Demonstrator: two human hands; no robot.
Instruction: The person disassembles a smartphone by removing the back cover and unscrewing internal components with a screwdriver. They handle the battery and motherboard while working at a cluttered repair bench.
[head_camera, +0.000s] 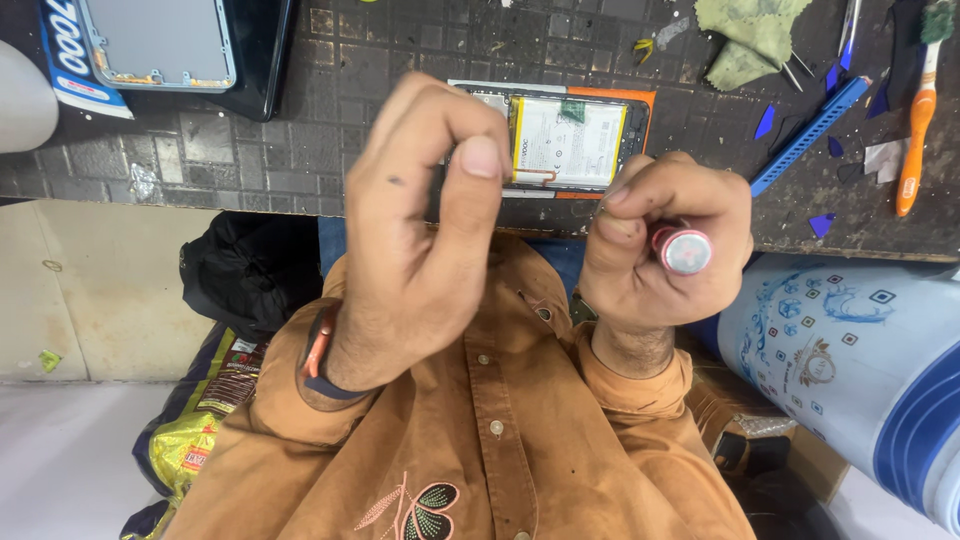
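Two bare hands raised close under the camera, an opened phone lying just beyond them

The left hand (425, 215) has thumb and fingertips pinched nearly shut; whether anything sits between them cannot be told. The right hand (655, 250) is curled into a fist around a small tool with a round pink-rimmed cap (685, 251). Past both, the opened phone (570, 140) lies flat on the dark gridded mat (260, 150), battery showing; farther right lie a blue pry tool (812, 133) and an orange-handled brush (918, 120)

L hand (420, 215) pinched, R hand (665, 250) gripping screwdriver (685, 250), open phone (560, 140) behind
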